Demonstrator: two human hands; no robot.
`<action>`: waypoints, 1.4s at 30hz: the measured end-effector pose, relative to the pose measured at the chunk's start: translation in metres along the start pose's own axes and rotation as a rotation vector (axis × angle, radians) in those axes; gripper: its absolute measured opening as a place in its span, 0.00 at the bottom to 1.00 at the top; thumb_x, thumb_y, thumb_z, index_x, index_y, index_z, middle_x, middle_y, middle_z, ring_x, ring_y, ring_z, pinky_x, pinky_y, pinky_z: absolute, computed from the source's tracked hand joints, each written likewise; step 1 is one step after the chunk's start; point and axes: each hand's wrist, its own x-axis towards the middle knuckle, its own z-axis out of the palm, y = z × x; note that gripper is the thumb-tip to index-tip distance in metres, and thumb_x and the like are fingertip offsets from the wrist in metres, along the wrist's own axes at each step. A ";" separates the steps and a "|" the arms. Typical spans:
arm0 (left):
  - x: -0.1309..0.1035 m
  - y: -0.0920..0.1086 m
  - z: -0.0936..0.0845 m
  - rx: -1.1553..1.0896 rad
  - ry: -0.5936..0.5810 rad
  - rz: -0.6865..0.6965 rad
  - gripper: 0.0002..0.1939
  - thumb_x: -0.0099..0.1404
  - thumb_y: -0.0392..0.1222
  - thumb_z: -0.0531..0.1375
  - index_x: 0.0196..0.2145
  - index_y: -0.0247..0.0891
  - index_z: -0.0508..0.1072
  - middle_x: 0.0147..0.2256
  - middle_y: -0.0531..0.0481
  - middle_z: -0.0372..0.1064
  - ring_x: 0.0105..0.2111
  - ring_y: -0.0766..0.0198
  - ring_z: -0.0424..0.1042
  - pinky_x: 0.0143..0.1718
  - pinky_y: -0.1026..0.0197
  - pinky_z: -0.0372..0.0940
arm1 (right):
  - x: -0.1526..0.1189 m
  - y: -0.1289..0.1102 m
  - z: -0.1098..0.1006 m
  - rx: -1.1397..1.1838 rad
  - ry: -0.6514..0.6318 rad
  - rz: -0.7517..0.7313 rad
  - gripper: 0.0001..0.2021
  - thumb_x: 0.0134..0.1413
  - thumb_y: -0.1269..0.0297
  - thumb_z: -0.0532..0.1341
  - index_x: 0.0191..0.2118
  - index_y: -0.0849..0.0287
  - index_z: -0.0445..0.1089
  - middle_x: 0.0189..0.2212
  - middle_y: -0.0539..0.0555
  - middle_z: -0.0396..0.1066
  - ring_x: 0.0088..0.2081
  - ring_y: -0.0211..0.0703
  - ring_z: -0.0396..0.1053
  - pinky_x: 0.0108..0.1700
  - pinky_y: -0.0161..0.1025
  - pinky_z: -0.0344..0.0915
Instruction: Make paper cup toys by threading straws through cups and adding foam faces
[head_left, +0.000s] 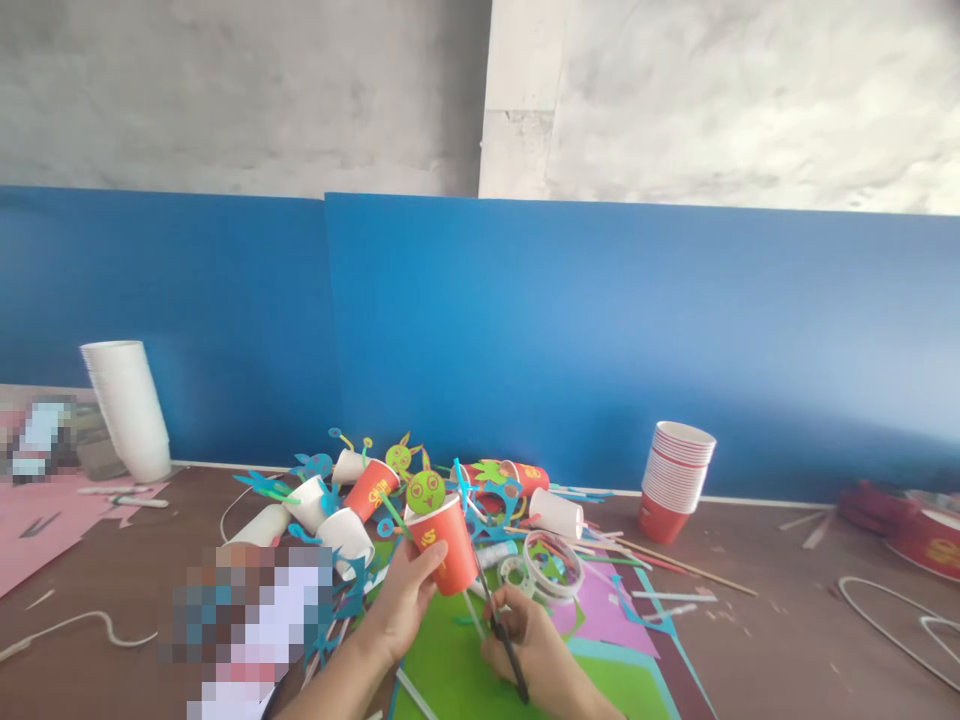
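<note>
My left hand is closed around a red paper cup with yellow lettering, tilted above the green paper. A round green paper face with pointed ears stands at the cup's rim, and a green straw sticks out beside it. A pale straw shows below the cup's base. Closed on a slim black tool, my right hand is just right of the cup. The tool's thin upper end reaches up beside the cup wall; its exact kind is unclear.
Decorated cups and blue paper cutouts crowd the table behind my hands. Tape rolls lie on coloured sheets. Stacked cups stand right and left. A blue panel borders the back. A pixelated patch hides part of the left.
</note>
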 end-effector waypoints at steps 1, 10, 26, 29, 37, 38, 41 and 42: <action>0.000 0.000 0.000 0.006 0.008 0.007 0.28 0.48 0.48 0.72 0.46 0.40 0.73 0.41 0.45 0.76 0.42 0.52 0.74 0.42 0.56 0.67 | 0.000 0.001 0.000 -0.014 -0.002 0.009 0.13 0.33 0.69 0.64 0.28 0.56 0.60 0.11 0.38 0.55 0.15 0.30 0.51 0.18 0.29 0.45; -0.004 -0.010 0.001 0.018 -0.076 -0.054 0.24 0.50 0.46 0.72 0.44 0.37 0.74 0.40 0.44 0.76 0.40 0.55 0.74 0.41 0.58 0.67 | -0.001 -0.008 0.000 0.023 0.024 -0.056 0.12 0.33 0.69 0.63 0.28 0.57 0.61 0.14 0.38 0.55 0.16 0.29 0.50 0.19 0.29 0.45; -0.002 -0.004 0.001 0.043 -0.082 -0.008 0.29 0.49 0.49 0.72 0.47 0.37 0.73 0.43 0.42 0.75 0.44 0.50 0.73 0.44 0.54 0.66 | -0.003 -0.018 -0.007 0.130 0.154 -0.173 0.22 0.40 0.49 0.71 0.37 0.55 0.66 0.28 0.50 0.72 0.30 0.43 0.69 0.31 0.35 0.65; -0.007 -0.009 0.006 0.098 -0.180 -0.008 0.32 0.49 0.48 0.72 0.51 0.38 0.71 0.47 0.40 0.74 0.47 0.46 0.71 0.48 0.52 0.64 | -0.005 -0.021 -0.006 0.179 0.059 -0.283 0.24 0.42 0.49 0.71 0.43 0.53 0.66 0.37 0.54 0.73 0.39 0.48 0.71 0.40 0.40 0.67; -0.010 0.002 0.017 -0.023 -0.086 -0.001 0.29 0.57 0.55 0.66 0.53 0.40 0.71 0.48 0.43 0.75 0.52 0.46 0.69 0.52 0.51 0.62 | -0.006 -0.007 0.003 0.170 0.013 -0.326 0.30 0.42 0.50 0.72 0.49 0.54 0.64 0.42 0.58 0.72 0.43 0.53 0.69 0.44 0.44 0.67; -0.008 0.004 0.016 -0.037 -0.054 -0.012 0.27 0.56 0.53 0.66 0.51 0.39 0.73 0.47 0.43 0.76 0.51 0.47 0.71 0.52 0.51 0.63 | -0.007 -0.006 0.002 0.144 0.023 -0.320 0.30 0.40 0.50 0.72 0.49 0.55 0.64 0.42 0.58 0.72 0.43 0.53 0.69 0.44 0.44 0.67; -0.004 0.007 0.014 -0.050 0.009 -0.055 0.21 0.53 0.46 0.69 0.44 0.36 0.76 0.42 0.44 0.79 0.47 0.48 0.74 0.48 0.53 0.65 | -0.010 -0.006 0.002 0.103 0.009 -0.299 0.31 0.40 0.50 0.72 0.49 0.56 0.65 0.43 0.58 0.72 0.44 0.53 0.69 0.45 0.44 0.66; -0.003 0.007 0.013 -0.051 0.023 -0.067 0.20 0.52 0.45 0.69 0.43 0.36 0.77 0.40 0.45 0.79 0.46 0.48 0.75 0.47 0.54 0.65 | -0.011 -0.007 0.002 0.114 -0.011 -0.289 0.30 0.40 0.50 0.72 0.49 0.56 0.64 0.43 0.58 0.72 0.44 0.53 0.70 0.45 0.44 0.66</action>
